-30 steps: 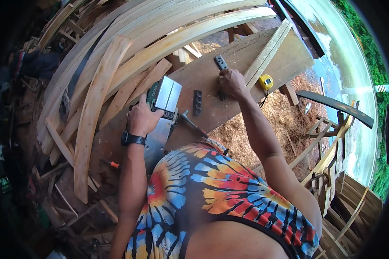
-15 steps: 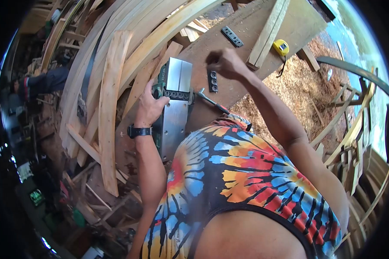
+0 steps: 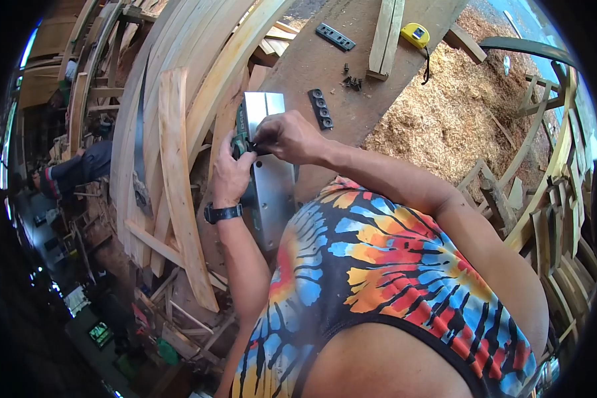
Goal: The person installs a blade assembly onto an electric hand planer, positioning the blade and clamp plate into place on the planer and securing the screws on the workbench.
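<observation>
An electric planer (image 3: 272,192) lies upside down on the board, its flat metal sole facing up. My left hand (image 3: 230,174) is wrapped around the planer's green side, thumb near the cutter slot. Over that slot my right hand (image 3: 290,137) is closed with its fingertips pinched together; whatever is between them is too small and hidden to name. The fingers also cover most of the cutter area. To the right lies a black blade clamp bar (image 3: 321,109) with round holes. Small dark bolts (image 3: 353,83) sit in a loose pile beyond it.
A second dark slotted bar (image 3: 335,36), a yellow tape measure (image 3: 415,35) and a wooden strip (image 3: 385,40) rest on the brown board (image 3: 312,63). Long curved planks (image 3: 174,139) are stacked at left. Wood shavings (image 3: 421,119) cover the ground at right.
My right hand has come left and down from above the bolts to the planer's cutter slot. The red-handled wrench beside the planer is now out of sight. My left hand stays on the planer.
</observation>
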Demonstrator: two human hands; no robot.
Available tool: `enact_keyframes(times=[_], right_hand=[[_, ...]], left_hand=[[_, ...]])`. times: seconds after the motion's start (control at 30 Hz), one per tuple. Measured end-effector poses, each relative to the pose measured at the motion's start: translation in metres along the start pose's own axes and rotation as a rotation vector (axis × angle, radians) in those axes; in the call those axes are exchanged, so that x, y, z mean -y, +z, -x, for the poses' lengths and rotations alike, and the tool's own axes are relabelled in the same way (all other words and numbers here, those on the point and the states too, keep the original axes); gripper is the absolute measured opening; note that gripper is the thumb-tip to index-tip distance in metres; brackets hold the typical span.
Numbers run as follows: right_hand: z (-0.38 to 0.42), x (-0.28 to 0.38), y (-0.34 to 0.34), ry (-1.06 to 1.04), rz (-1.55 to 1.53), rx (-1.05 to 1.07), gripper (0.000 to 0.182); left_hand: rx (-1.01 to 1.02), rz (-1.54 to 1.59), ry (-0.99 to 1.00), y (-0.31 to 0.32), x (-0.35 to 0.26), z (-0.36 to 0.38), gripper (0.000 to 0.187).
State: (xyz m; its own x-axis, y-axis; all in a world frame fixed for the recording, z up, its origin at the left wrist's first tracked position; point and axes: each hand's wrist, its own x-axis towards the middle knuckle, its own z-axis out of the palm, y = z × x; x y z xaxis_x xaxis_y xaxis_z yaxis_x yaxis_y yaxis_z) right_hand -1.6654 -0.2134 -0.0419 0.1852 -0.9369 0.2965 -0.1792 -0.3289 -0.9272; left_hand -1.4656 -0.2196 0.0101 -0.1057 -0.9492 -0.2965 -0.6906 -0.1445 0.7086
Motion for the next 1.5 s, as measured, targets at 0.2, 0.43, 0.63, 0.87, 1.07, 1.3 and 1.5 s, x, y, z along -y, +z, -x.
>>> enact_keyframes(times=[0.2, 0.43, 0.63, 0.87, 1.07, 1.3, 1.5], right_hand=[[0.004, -0.004, 0.009, -0.033, 0.008, -0.048, 0.013], [0.006, 0.005, 0.013, -0.052, 0.122, -0.051, 0.009], [0.008, 0.010, 0.013, -0.021, 0.230, -0.004, 0.013], [0.007, 0.018, 0.011, 0.047, 0.383, 0.043, 0.019], [0.005, 0.016, 0.024, 0.126, 0.439, 0.041, 0.033], [0.005, 0.018, 0.022, 0.083, 0.465, 0.103, 0.032], [0.002, 0.027, 0.020, 0.152, 0.513, 0.150, 0.035]], left_hand=[[-0.023, -0.064, 0.010, -0.001, -0.001, 0.001, 0.073], [-0.008, -0.052, -0.038, -0.003, -0.018, 0.006, 0.072], [-0.048, -0.094, 0.002, -0.001, -0.014, 0.005, 0.072], [-0.051, -0.132, 0.020, -0.003, -0.008, 0.004, 0.071], [-0.034, -0.061, -0.014, -0.006, -0.010, 0.005, 0.071], [-0.029, 0.105, 0.042, 0.001, 0.010, 0.000, 0.067], [-0.169, -0.027, 0.162, 0.006, 0.020, -0.004, 0.063]])
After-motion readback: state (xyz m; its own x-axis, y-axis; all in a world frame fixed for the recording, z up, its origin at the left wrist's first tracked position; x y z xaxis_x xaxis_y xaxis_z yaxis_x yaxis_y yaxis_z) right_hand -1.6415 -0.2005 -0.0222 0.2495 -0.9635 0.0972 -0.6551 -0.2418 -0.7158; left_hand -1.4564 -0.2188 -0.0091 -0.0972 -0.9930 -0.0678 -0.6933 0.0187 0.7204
